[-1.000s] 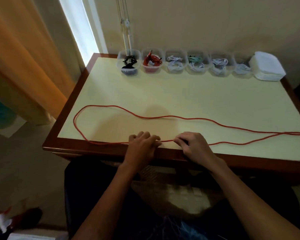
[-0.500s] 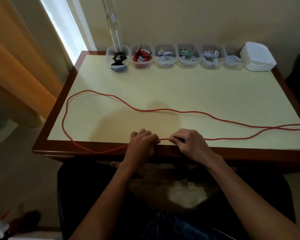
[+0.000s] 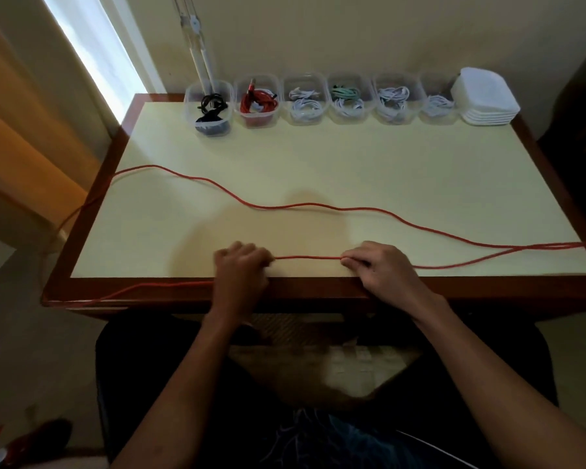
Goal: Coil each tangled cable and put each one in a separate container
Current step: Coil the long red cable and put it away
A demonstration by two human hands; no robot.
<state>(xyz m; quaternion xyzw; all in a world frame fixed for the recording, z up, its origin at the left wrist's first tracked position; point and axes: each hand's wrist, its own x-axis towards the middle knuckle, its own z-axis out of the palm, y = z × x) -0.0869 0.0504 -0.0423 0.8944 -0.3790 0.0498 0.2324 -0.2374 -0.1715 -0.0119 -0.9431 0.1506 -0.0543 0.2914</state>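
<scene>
Both hands sit at the lower middle of the frame, at the near edge of the tabletop (image 3: 352,157): the left hand (image 3: 242,265) is curled around the red cable (image 3: 305,206), and the right hand (image 3: 374,262) pinches the same cable between thumb and fingertips. A straight length of cable is stretched between them, noticeably longer than half a second ago, when the two hands were almost touching. From the right hand the cable runs toward the right edge of the frame, doubles back and crosses the middle of the tabletop in a long wave to the left. There its loop, which earlier lay wholly on the surface, now hangs over the left edge, and a strand trails along the wooden front border back to the left hand. Across the top of the frame stands a row of clear containers (image 3: 305,99): from the left, one holds a black cable (image 3: 212,104), the next a coiled red cable (image 3: 257,103), and the others hold pale cables, one of them with a green coil. A stack of white lids (image 3: 486,96) sits at the right end of the row. No writing or brand mark can be read anywhere.
</scene>
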